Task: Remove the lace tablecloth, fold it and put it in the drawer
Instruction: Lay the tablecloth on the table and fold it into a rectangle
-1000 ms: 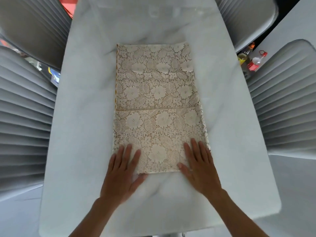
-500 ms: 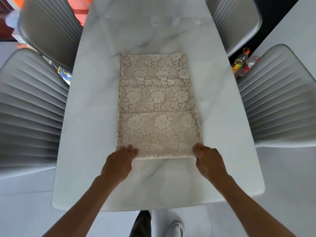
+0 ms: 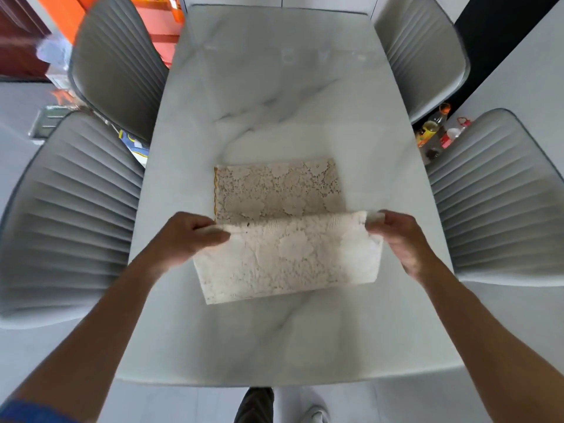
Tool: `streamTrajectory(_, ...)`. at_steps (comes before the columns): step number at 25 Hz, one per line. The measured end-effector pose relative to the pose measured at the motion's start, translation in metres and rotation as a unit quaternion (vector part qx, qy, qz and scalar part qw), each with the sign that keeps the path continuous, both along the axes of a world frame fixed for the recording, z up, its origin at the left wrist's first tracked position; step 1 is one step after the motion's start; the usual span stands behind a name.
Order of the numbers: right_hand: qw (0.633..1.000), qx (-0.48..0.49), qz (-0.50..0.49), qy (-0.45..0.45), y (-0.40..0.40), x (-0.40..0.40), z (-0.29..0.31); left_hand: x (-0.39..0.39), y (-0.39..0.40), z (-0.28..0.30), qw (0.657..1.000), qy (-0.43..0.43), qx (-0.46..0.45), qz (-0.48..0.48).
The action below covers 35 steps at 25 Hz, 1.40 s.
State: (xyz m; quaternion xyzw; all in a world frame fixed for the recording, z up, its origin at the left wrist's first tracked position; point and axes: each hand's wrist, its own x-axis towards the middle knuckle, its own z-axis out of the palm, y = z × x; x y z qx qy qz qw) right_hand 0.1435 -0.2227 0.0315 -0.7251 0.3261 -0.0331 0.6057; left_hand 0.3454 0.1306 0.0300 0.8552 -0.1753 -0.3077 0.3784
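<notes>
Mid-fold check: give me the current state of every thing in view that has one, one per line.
lace tablecloth: partly folded, near half lifted, far half flat on the table
left hand: pinches the raised edge's left corner
right hand: pinches its right corner
table: bare marble showing
bottles: upright on the floor, capped

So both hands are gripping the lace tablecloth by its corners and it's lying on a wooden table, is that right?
Not quite: the table is white marble with grey veins, not wooden, as the head view shows. The rest holds: the left hand and the right hand each grip a corner of the lace tablecloth, which lies on it.
</notes>
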Motion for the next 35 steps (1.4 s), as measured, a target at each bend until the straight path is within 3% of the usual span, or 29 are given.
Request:
streamTrajectory(5,0.997,0.002,-0.075,-0.004,-0.011,0.086,-0.052,0.055,-0.033,-0.056,0.974,0.096,-0.098,0.180)
streamTrajectory(13,0.987,0.032,-0.066,0.141,-0.013,0.089,-0.097,0.052,-0.036,-0.110,0.954,0.140,-0.059,0.257)
streamTrajectory(18,0.977,-0.044,-0.020,0.208,-0.007,0.064,-0.108,-0.002,-0.015,-0.116,0.949,0.118,-0.006,0.292)
streamTrajectory(25,0.983,-0.010,-0.057,0.172,-0.001,0.019,-0.108,-0.085,0.002,-0.113,0.951,0.106,0.000,0.291)
streamTrajectory(29,0.983,0.062,-0.039,0.170,-0.001,0.012,-0.101,-0.084,-0.014,-0.110,0.954,0.144,0.011,0.264)
streamTrajectory(33,0.993,0.111,-0.034,0.007,-0.011,0.027,-0.073,-0.050,-0.034,-0.089,0.955,0.090,-0.081,0.272)
streamTrajectory(35,0.984,0.167,-0.006,-0.055,-0.015,0.009,-0.057,-0.047,-0.022,-0.077,0.952,0.114,-0.137,0.248)
